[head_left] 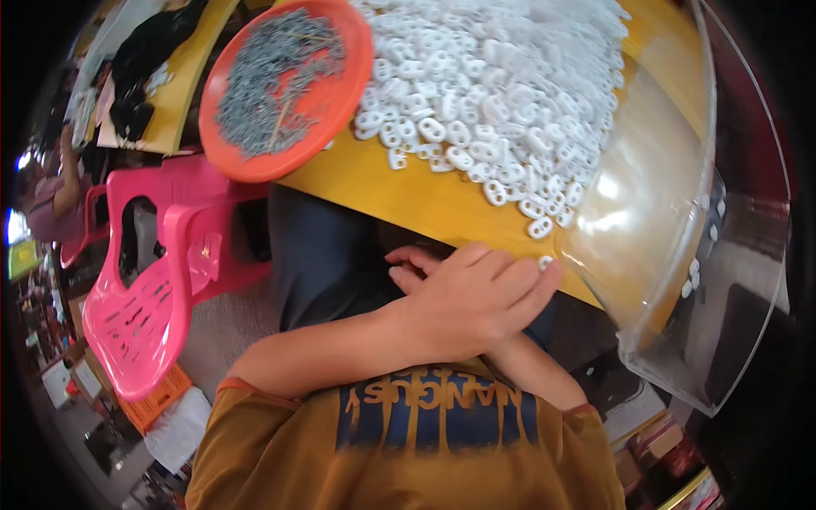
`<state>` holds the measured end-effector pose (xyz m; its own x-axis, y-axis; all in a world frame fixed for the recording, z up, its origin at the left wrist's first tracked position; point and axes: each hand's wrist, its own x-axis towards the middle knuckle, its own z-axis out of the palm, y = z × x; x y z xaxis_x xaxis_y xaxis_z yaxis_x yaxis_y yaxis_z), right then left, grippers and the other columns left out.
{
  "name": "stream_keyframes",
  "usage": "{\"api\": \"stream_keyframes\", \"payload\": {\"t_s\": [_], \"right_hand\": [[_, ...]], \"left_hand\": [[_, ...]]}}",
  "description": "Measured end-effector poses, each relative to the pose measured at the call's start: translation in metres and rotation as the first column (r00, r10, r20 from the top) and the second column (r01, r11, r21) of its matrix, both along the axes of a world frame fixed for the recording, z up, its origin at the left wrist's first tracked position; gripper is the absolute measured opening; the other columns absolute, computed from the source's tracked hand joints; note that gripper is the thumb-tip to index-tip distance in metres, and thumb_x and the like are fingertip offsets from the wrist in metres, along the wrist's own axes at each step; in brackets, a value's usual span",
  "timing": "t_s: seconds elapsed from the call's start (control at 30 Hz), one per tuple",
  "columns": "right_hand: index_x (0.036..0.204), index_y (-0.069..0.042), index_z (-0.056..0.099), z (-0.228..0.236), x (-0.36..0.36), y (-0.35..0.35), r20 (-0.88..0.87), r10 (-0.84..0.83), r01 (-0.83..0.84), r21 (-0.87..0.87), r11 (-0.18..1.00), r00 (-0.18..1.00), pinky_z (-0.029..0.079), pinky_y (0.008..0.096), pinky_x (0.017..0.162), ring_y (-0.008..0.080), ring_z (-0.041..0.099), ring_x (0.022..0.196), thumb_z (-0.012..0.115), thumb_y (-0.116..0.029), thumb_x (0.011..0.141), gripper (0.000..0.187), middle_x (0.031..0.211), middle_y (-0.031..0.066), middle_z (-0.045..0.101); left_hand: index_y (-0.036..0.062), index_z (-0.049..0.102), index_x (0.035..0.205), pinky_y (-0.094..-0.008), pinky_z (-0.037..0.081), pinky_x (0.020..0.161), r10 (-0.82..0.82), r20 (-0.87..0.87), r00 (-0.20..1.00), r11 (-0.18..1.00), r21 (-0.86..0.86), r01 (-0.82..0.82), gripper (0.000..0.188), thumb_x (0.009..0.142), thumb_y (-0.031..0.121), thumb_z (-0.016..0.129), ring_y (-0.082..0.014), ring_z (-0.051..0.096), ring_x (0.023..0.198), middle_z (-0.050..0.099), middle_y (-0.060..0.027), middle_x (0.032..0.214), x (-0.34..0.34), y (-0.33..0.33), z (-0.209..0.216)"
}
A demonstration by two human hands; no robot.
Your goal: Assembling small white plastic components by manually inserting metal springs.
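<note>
My forearms cross in front of my body, the left one on top. At the yellow table's near edge, my left hand point(476, 293) has its fingers bent and close together. A small white plastic piece point(545, 262) shows between its fingertips, partly covered by them. Below that hand, my right hand point(412, 262) sticks out to the left over my lap. Its visible fingers are slightly apart with nothing seen in them; the palm is hidden. Just beyond my hands spreads a large heap of white two-hole plastic pieces point(501, 102), a few lying loose at its near edge.
An orange-red basin point(336, 127) of small grey metal parts overhangs the yellow table point(382, 183) at left. A clear plastic bin point(646, 195) lies at right with several white pieces near it. A pink plastic chair point(174, 280) stands left; behind it is another person point(58, 204).
</note>
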<state>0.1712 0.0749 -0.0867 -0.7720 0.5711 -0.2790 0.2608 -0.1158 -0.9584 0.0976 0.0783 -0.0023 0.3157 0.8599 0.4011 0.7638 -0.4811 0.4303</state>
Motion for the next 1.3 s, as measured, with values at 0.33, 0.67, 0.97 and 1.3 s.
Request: {"api": "stream_keyframes", "payload": {"t_s": [0.33,0.67,0.97,1.3], "right_hand": [[0.097,-0.004,0.055,0.01,-0.001,0.013,-0.015,0.128,-0.121,0.229,0.966,0.992,0.045,0.0325,0.07,0.0251,0.058,0.08,0.057,-0.017,0.082,0.021,0.088,0.0125,0.059],[0.097,-0.004,0.057,0.024,-0.014,0.015,0.018,0.088,-0.088,0.033,0.996,0.996,0.044,0.0319,0.07,0.0254,0.058,0.077,0.053,-0.015,0.084,0.017,0.084,0.0112,0.06],[0.096,-0.002,0.057,0.032,-0.005,0.015,-0.065,0.016,-0.007,0.145,0.989,0.998,0.044,0.0292,0.06,0.0219,0.057,0.067,0.056,-0.01,0.082,0.016,0.079,0.0116,0.059],[0.099,0.0,0.058,0.063,-0.001,0.013,-0.009,-0.252,0.237,-0.317,0.918,0.968,0.039,0.0173,0.062,0.0039,0.047,0.068,0.055,-0.01,0.086,0.017,0.076,-0.0016,0.055]], "left_hand": [[0.0024,0.059,0.096,-0.03,0.04,0.052,0.331,0.067,0.941,0.933,0.124,-0.337,0.029,0.068,0.009,0.058,-0.018,0.052,0.063,0.051,-0.0029,0.074,-0.064,-0.025,-0.007],[0.0067,0.059,0.106,-0.0312,0.041,0.058,0.532,-0.083,0.843,0.844,-0.03,-0.535,0.041,0.066,0.008,0.066,-0.0218,0.05,0.062,0.05,-0.0049,0.075,-0.085,-0.019,0.002],[0.0036,0.063,0.098,-0.0297,0.043,0.059,0.483,0.02,0.876,0.875,0.033,-0.483,0.038,0.061,0.001,0.069,-0.0209,0.052,0.069,0.053,-0.0076,0.084,-0.086,-0.037,-0.007],[-0.0004,0.062,0.087,-0.0283,0.042,0.055,0.214,0.022,0.977,0.956,0.201,-0.214,0.023,0.064,0.0,0.066,-0.0189,0.056,0.066,0.059,-0.0095,0.092,-0.103,-0.036,-0.021]]}}
